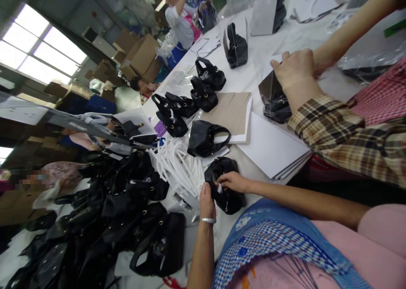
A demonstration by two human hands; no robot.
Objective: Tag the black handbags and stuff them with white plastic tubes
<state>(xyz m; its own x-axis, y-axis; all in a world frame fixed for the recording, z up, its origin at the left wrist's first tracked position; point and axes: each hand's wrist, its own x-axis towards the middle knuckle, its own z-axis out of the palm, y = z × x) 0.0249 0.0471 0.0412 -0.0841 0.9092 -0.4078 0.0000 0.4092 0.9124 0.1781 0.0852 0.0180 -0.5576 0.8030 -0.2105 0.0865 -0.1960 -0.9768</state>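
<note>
A small black handbag point(230, 200) lies on the white table in front of me. My left hand point(207, 202), with a bracelet at the wrist, grips the bag's near left side; its thumb shows and the other fingers are mostly hidden. Over the bag's opening, my right hand point(235, 182) has its fingers pinched together. A small white piece point(219, 188) shows in the opening just below those fingertips; whether they hold it or the bag's edge is unclear. Just beyond stands another black handbag point(201, 138), its handle toward the right.
White tubes point(177, 164) lie beside the bag, left of it. A large heap of black handbags point(108, 225) fills the left. White sheets point(272, 143) and brown card point(228, 111) lie beyond. A co-worker's hand point(296, 75) presses on a wrapped bag point(277, 100) at right.
</note>
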